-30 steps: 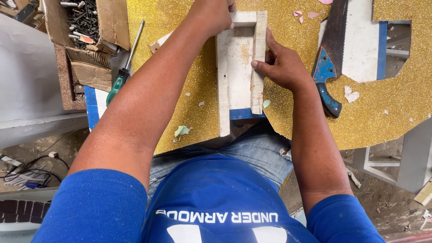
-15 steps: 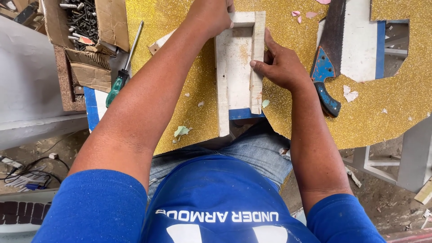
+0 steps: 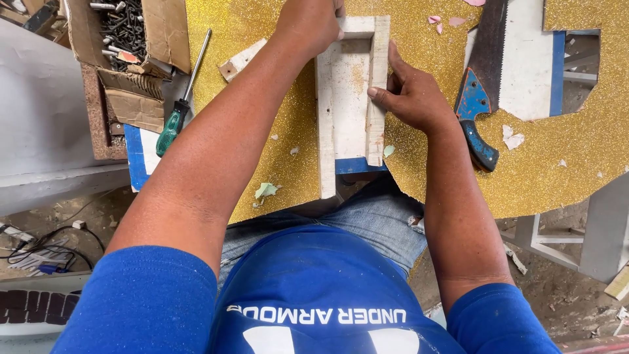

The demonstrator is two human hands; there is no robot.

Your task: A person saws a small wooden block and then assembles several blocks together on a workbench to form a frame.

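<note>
A whitish wooden frame [image 3: 348, 98], made of two long strips and a top crosspiece, lies on a gold glitter board [image 3: 275, 137]. My left hand [image 3: 308, 26] grips the frame's top left corner. My right hand [image 3: 413, 95] presses against the right strip, thumb on its edge, fingers on the glitter board beside it. The frame's lower ends reach past the board's near edge, above my knees.
A hand saw [image 3: 483, 78] with a blue handle lies just right of my right hand. A green-handled screwdriver [image 3: 178, 105] and a small wood block [image 3: 241, 59] lie to the left. A torn cardboard box [image 3: 128, 46] holds several screws. Cables [image 3: 33, 252] lie on the floor.
</note>
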